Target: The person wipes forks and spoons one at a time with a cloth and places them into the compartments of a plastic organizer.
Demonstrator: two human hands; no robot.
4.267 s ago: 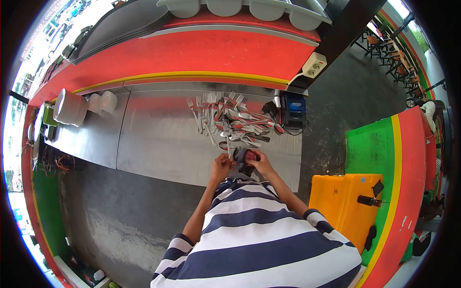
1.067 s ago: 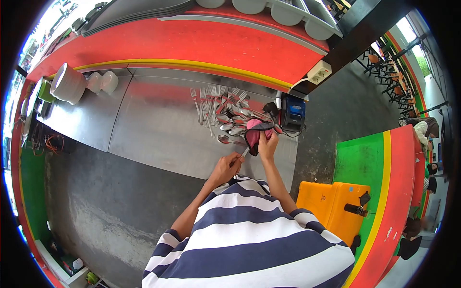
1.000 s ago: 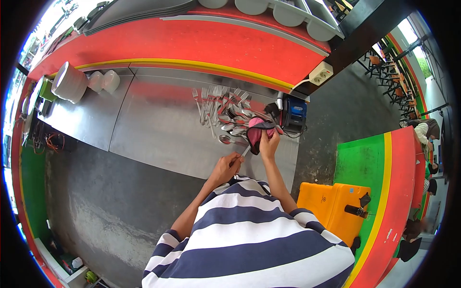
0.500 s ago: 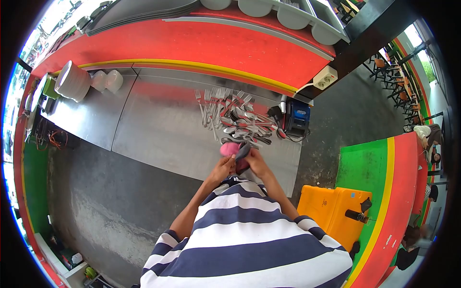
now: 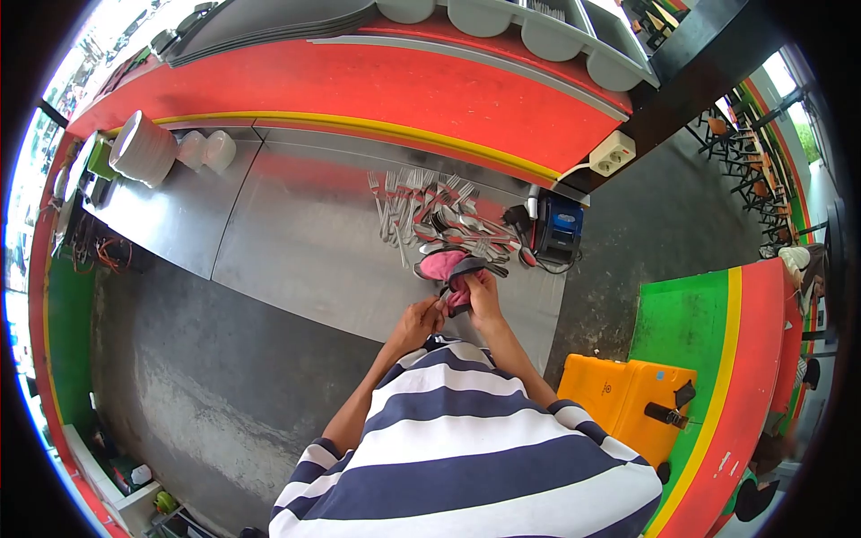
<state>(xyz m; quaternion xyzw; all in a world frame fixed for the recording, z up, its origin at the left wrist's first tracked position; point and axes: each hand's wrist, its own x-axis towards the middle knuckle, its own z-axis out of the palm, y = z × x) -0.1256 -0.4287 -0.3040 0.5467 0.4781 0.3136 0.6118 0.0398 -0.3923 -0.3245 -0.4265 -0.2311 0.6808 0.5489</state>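
Observation:
My right hand [image 5: 483,299] is closed around a pink and dark grey cloth [image 5: 440,265], which hangs bunched over the near side of the cutlery. Close by on the left, my left hand [image 5: 417,324] is pinched shut at the cloth's lower edge. A thin, shiny bit shows by those fingertips, too small to name. Just beyond both hands, a loose heap of forks [image 5: 414,186] and spoons [image 5: 525,256] lies on the steel counter [image 5: 296,224]. The cloth partly hides the heap's nearest pieces.
A blue and black device [image 5: 561,229] with a cable stands right of the cutlery. Stacked white plates [image 5: 143,151] and clear bowls [image 5: 218,151] are at the far left. Grey cutlery bins [image 5: 543,36] sit on the red ledge. An orange case [image 5: 619,399] is at right.
The cloth has spread and turned, showing more pink. My left hand has slipped slightly down to its lower edge, while my right hand has shifted a little higher on it.

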